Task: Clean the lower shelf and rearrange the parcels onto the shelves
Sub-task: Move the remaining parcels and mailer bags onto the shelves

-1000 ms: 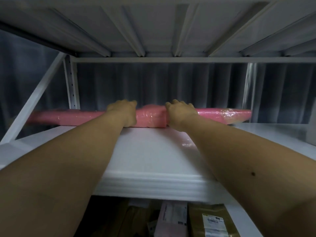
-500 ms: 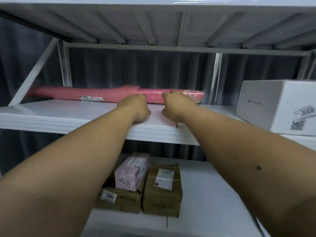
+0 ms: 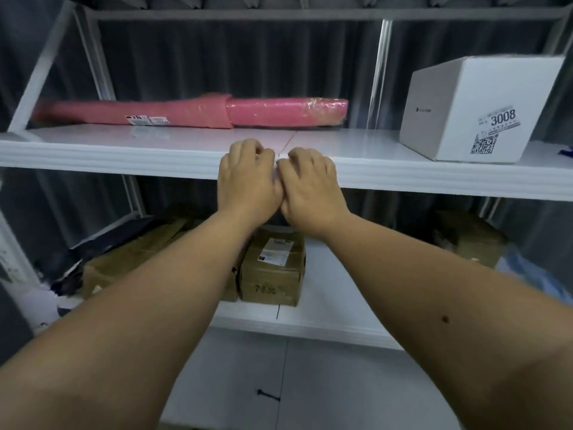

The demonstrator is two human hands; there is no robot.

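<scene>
Parcels are sitting on two levels of a white metal rack, and neither of the person's bare hands is gripping any of them. The left hand (image 3: 248, 178) and the right hand (image 3: 310, 184) are hovering side by side, touching each other, right in front of the front edge of the upper shelf (image 3: 108, 156). Both hands are showing their backs, with fingers loosely curled and holding nothing. Whether the fingertips are resting on the shelf edge cannot be told.

Behind the hands, at the back of the upper shelf, a long pink wrapped parcel (image 3: 192, 113) is lying flat and lengthwise, with small white labels near its left half. It is sitting well apart from the hands. To the right of it on the same shelf, a white box (image 3: 465, 110) is standing upright, showing a sticker reading 3008 and a QR code.

Below the upper shelf, the lower shelf (image 3: 325, 324) is carrying several brown cardboard parcels. One brown parcel (image 3: 273, 274) with a white label on top is sitting directly beneath the hands. More brown parcels (image 3: 136, 259) are lying to its left, partly hidden by the left forearm, with a dark plastic bag (image 3: 93, 246) beside them. Another brown parcel (image 3: 468, 240) is sitting far to the right, blurred.

Dark pleated curtain (image 3: 235, 60) is hanging behind the rack.
</scene>
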